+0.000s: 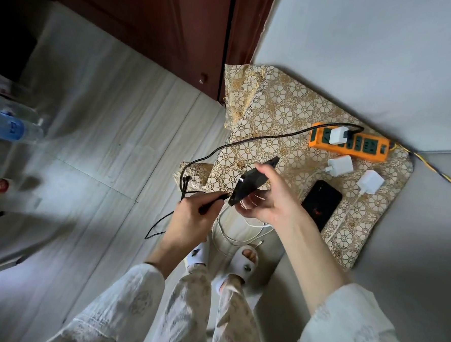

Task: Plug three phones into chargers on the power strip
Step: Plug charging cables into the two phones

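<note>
Pinching black plug (218, 198), left hand (189, 219), right hand (267, 197) gripping tilted phone (252, 181)

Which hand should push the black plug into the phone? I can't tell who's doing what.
Left: left hand already pinches the black plug at the port of the phone, which the right hand steadies.

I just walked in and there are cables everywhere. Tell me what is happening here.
A person is standing over a patterned cloth, charging phones. The right hand holds a black phone, and the left hand brings the end of a black braided cable to its lower edge. That cable runs to a white charger plugged into the orange power strip. Two more white chargers lie unplugged on the cloth beside a second phone. No third phone shows.
</note>
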